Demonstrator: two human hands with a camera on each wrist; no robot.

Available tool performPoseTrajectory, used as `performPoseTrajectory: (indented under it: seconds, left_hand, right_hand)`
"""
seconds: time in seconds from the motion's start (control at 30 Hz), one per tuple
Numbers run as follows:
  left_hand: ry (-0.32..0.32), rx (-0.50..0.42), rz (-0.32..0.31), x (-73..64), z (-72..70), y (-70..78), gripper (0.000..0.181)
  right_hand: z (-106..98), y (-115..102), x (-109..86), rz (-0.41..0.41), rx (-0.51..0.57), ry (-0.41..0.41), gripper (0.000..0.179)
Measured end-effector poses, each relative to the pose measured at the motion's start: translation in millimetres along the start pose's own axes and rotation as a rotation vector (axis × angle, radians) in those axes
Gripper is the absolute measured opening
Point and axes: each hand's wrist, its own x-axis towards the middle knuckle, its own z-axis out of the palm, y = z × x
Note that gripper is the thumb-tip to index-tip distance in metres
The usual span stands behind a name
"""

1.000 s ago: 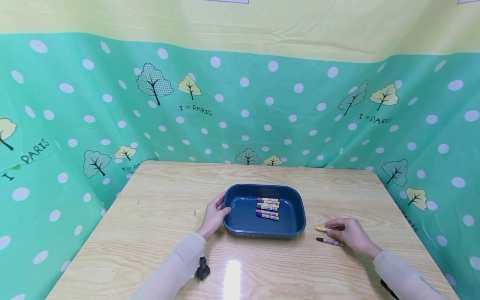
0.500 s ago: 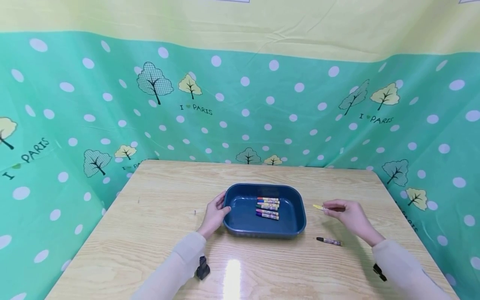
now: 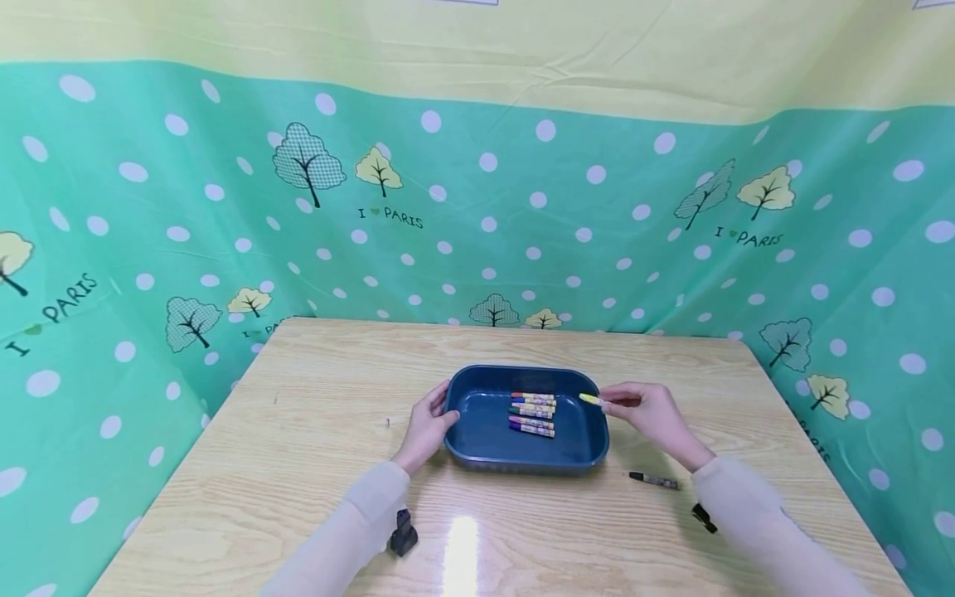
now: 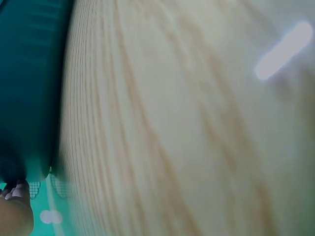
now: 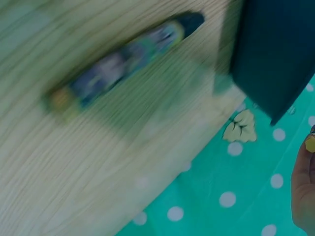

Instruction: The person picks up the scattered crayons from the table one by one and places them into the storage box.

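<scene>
A dark blue rectangular plastic bin (image 3: 477,433) stands mid-table with several paper-wrapped crayons (image 3: 533,412) lying in a loose column on its floor. My left hand (image 3: 427,429) grips the bin's left side, thumb over the rim; the left wrist view shows the fingers at the bin wall (image 4: 29,98). Between thumb and fingers of my right hand (image 3: 656,419) a yellow crayon (image 3: 590,399) is pinched, its tip reaching over the bin's right rim. On the table right of the bin lies a black crayon (image 3: 655,481), seen large and blurred in the right wrist view.
The wooden table (image 3: 336,365) carries all of this. Behind and beside it hangs a green dotted curtain (image 3: 418,274). A small grey bit (image 3: 387,423) lies left of my left hand.
My right hand has picked the yellow crayon up from beside the black one and brought it left to the bin's right rim. The left hand and bin have stayed put.
</scene>
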Motion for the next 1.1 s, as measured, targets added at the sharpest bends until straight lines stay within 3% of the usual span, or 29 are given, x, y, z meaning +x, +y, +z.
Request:
performPoseTrajectory:
  seconds: [0.27, 0.53, 0.63, 0.9, 1.1]
  left_hand:
    - [-0.02, -0.011, 0.006, -0.9, -1.3, 0.4, 0.058]
    - [-0.032, -0.021, 0.01, -14.5, -0.8, 25.2, 0.057]
    - [-0.033, -0.012, 0.004, -16.0, -0.7, 27.9, 0.057]
    - [-0.023, -0.027, 0.008, -3.4, -3.1, 6.3, 0.058]
    - [-0.005, 0.0, 0.02, 1.3, -0.7, -3.4, 0.058]
  right_hand:
    - [27.3, -8.2, 10.6, 0.018, 0.05, -0.032, 0.027]
    - [51.4, -10.9, 17.2, -0.015, 0.045, -0.054, 0.023]
    - [60.3, -11.7, 19.0, -0.021, 0.04, -0.068, 0.021]
    - [83.4, -19.2, 27.0, -0.051, 0.046, -0.078, 0.02]
    - [98.0, -21.7, 33.0, -0.004, 0.034, -0.134, 0.017]
